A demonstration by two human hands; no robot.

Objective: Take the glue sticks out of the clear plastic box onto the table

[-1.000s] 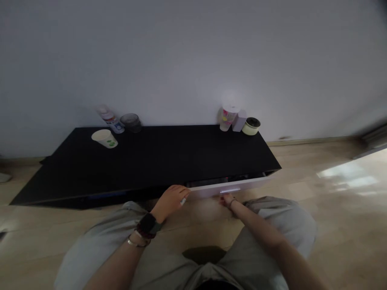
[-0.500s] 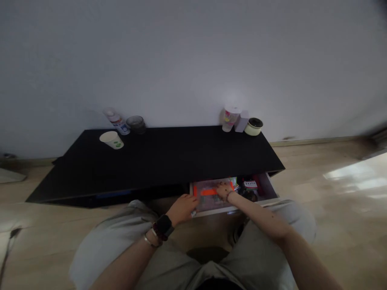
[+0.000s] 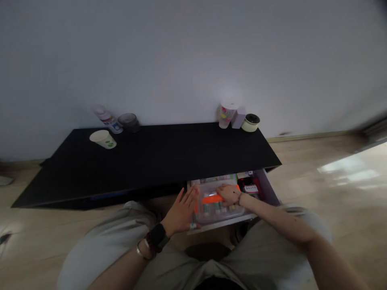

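A clear plastic storage box [image 3: 208, 216] with an orange handle [image 3: 212, 198] and orange side clips sits in the pulled-out drawer [image 3: 270, 191]. Small items show dimly through its wall. My right hand [image 3: 229, 194] curls its fingers round the right part of the handle; the fingertips are partly hidden. At the box's left side is my left hand [image 3: 183, 210], its fingers stretched out and the thumb near the drawer's front edge. Whether the left fingers press on the box I cannot tell.
On the black cabinet top [image 3: 178, 153] stand a paper cup [image 3: 104, 139], a spray can [image 3: 109, 121], a dark glass [image 3: 130, 122], a patterned plastic cup [image 3: 226, 116], a pale box [image 3: 238, 117] and a cream lidded pot [image 3: 250, 123]. Small packages [image 3: 250, 188] lie in the drawer's right part.
The storage box has come nearer to me, with my right hand at its handle. My left hand has spread its fingers beside the box. More packages show behind it, and the view has shifted slightly.
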